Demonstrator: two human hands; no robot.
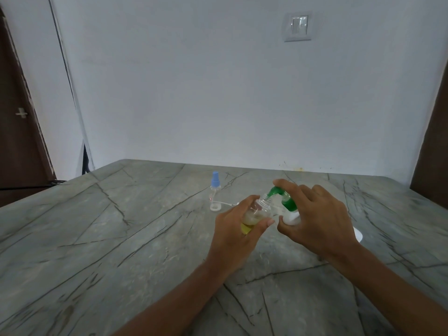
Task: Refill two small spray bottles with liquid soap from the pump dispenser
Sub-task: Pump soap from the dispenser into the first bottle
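Observation:
My left hand (236, 229) grips a small clear spray bottle (257, 213) with its cap off, tilted so its open neck meets the green spout. Yellowish liquid fills its lower part. My right hand (315, 219) lies over the white pump dispenser (292, 218), with the index finger on top of the green pump head (278, 194) and the thumb against the white body. A second clear spray bottle (215, 192) with a blue cap stands upright farther back on the table. A white spray top with its tube (221, 205) lies beside that bottle.
The grey marbled table (121, 226) spreads wide to the left and toward me. A white wall with a switch plate (298, 26) stands behind it. Dark wooden doors (19, 132) flank both sides.

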